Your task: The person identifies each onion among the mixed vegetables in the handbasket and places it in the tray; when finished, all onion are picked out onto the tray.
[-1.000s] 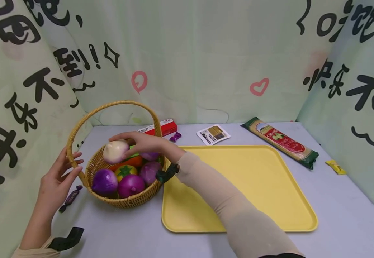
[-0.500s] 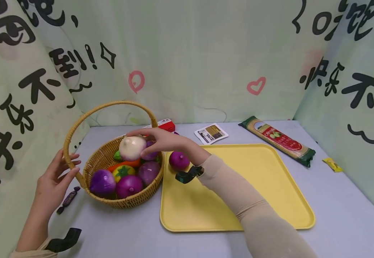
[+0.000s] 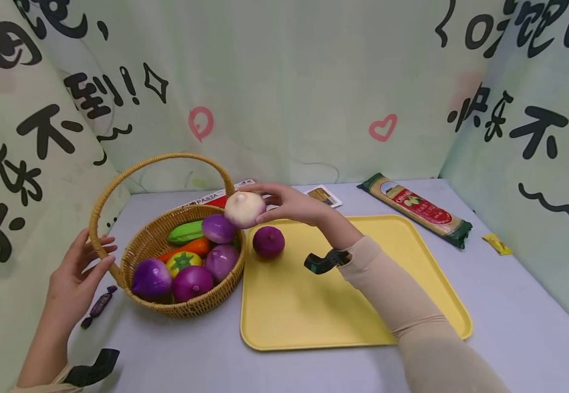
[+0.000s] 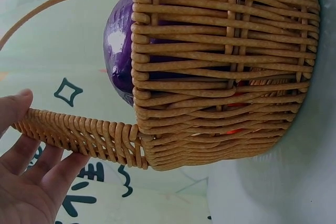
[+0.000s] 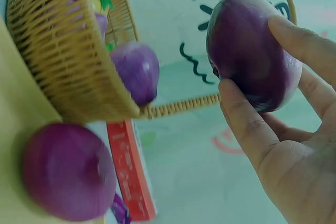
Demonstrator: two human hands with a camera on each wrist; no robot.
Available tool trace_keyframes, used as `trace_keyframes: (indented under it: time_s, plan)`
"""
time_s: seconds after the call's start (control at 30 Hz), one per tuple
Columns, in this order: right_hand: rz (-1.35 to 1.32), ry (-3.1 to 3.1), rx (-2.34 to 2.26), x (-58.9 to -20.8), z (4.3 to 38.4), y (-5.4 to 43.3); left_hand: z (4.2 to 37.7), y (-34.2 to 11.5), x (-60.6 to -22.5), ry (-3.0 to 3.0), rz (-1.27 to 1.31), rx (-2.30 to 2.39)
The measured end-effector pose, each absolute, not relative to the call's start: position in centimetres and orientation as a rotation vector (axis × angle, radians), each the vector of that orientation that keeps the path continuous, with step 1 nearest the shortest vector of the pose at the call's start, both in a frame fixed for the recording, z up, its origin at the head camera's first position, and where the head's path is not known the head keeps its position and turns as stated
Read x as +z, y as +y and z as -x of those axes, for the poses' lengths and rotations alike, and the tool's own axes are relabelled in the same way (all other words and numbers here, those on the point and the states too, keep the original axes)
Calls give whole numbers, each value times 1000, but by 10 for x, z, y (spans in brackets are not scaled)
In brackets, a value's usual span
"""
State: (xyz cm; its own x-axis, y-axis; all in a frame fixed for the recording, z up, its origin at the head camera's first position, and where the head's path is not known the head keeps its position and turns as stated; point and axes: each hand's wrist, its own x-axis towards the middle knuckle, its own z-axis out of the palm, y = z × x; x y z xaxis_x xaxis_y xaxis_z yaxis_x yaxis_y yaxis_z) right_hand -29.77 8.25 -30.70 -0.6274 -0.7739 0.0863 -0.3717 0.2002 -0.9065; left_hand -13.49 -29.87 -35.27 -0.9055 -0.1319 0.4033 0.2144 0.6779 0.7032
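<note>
My right hand (image 3: 291, 204) holds a white-and-purple turnip (image 3: 245, 209) between thumb and fingers. It is raised at the basket's right rim, over the back left corner of the yellow tray (image 3: 313, 322); its purple side faces the right wrist view. My left hand (image 3: 75, 273) grips the handle (image 4: 79, 135) of the wicker basket (image 3: 196, 308) low on its left side, thumb on one face and fingers on the other. Inside the basket lie several purple onion-like vegetables (image 3: 192, 283), a yellow-and-green one (image 3: 183, 262), a carrot (image 3: 198, 246) and a long green vegetable (image 3: 186, 233). A purple onion (image 3: 268, 242) sits on the tray.
Behind the basket lies a red pasta box (image 3: 215, 199), partly hidden. A white packet (image 3: 325, 195) and a noodle package (image 3: 414, 210) are at the back. Small wrapped candies lie left (image 3: 99, 307) and far right (image 3: 497, 244). Printed curtains (image 3: 289, 82) enclose the table.
My right hand has lifted the turnip from inside the basket and carried it right to the rim, uncovering the onion on the tray. My left hand keeps its grip on the handle.
</note>
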Motion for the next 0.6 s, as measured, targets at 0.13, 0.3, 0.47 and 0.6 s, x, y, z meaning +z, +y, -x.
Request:
trace_keyframes:
  time_s: [0.13, 0.3, 0.47, 0.6]
  plan:
    - [998, 2133, -1401, -308, 299, 99, 136, -300, -354, -2464, 63, -1122]
    - [939, 2150, -1425, -309, 298, 117, 136, -299, -354, -2462, 57, -1127]
    - [895, 2170, -1434, -311, 299, 130, 136, -299, -353, -2460, 55, -1140]
    - [892, 2180, -1424, -313, 299, 138, 135, -299, -353, -2462, 58, -1139]
